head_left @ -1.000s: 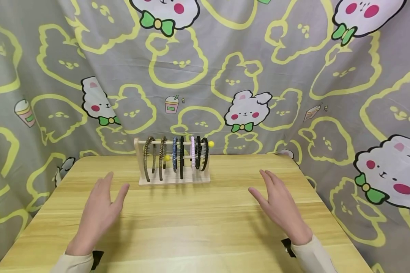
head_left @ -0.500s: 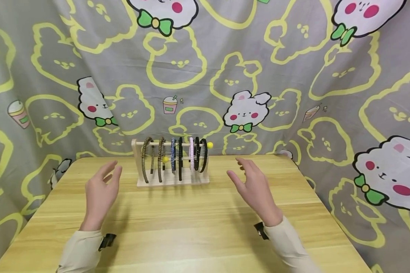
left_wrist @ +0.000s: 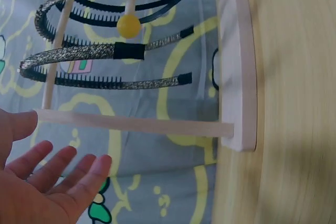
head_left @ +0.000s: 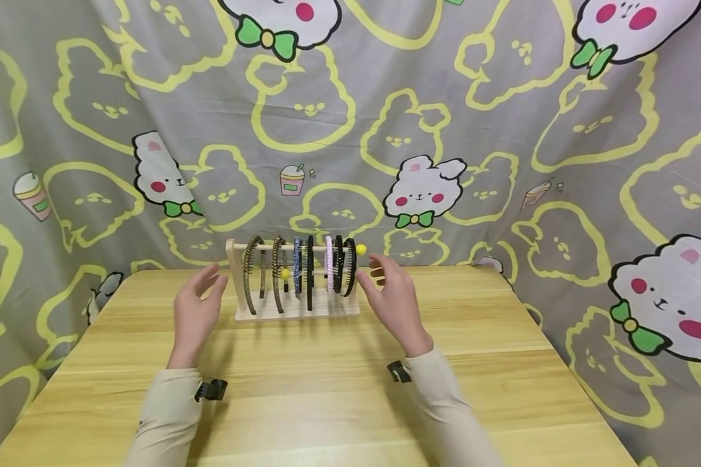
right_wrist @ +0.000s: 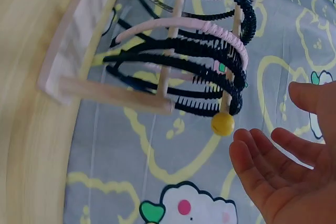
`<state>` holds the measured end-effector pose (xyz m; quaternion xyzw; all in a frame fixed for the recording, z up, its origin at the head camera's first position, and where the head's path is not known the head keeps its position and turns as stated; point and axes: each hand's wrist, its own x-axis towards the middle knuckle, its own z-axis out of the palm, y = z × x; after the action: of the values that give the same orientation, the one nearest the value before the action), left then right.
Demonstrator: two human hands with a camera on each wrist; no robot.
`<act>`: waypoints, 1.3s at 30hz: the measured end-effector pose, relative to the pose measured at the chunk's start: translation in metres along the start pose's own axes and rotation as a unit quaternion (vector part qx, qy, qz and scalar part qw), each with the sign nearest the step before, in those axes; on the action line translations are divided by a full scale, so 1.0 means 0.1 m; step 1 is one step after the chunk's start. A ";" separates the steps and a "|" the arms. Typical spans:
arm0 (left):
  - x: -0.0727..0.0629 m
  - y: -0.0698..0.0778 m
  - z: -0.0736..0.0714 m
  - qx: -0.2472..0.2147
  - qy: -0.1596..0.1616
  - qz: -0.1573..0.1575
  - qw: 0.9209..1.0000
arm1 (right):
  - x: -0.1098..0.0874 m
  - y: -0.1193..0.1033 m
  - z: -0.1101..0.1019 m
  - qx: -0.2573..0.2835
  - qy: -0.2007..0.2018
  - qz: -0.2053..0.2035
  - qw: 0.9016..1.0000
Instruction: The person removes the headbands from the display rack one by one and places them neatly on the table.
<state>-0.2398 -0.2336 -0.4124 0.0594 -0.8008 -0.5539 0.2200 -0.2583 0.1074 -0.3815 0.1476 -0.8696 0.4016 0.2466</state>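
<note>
A pale wooden rack (head_left: 333,311) stands toward the back of the table with several toothed headbands hanging on its bars. From the left come two glittery brown headbands, then a blue headband (head_left: 297,266), a black headband (head_left: 310,285), a pink headband (head_left: 330,269) and black headbands at the right end. My left hand (head_left: 196,314) is beside the rack's left post (left_wrist: 136,124), thumb close to its top; whether it touches is unclear. My right hand (head_left: 394,305) is just right of the rack, fingers apart, near the yellow ball (right_wrist: 223,124). Neither hand holds anything.
The wooden table (head_left: 304,389) runs back to a grey curtain (head_left: 350,130) with cartoon animals printed on it. The curtain also lines both sides. A second yellow ball (head_left: 285,274) ends the lower bar. Black straps (head_left: 211,390) sit at both wrists.
Both hands have moved inward and forward, from wide apart over the table to the two ends of the rack. The rack and headbands look unmoved.
</note>
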 end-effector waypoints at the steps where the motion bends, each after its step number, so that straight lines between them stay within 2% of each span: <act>1: 0.01 -0.01 0.02 -0.005 0.002 0.000 1.000 | 0.02 -0.01 0.03 0.011 0.003 0.004 1.000; 11: 0.10 -0.08 0.13 -0.019 0.000 -0.014 1.000 | 0.07 0.00 0.28 0.092 0.043 0.032 0.994; 18: 0.14 -0.14 0.16 -0.024 -0.007 -0.016 1.000 | 0.05 0.02 0.38 0.094 0.044 0.042 0.994; 26: 0.16 -0.18 0.17 -0.023 -0.017 -0.009 1.000 | 0.04 0.05 0.41 0.082 0.064 0.033 0.994; 39: 0.26 -0.30 0.19 -0.007 -0.048 -0.009 0.999 | 0.06 0.09 0.46 0.084 0.068 0.044 0.993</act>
<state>-0.2752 -0.2371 -0.4376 0.0385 -0.8057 -0.5641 0.1765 -0.2815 0.0774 -0.4091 0.1018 -0.8195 0.4927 0.2742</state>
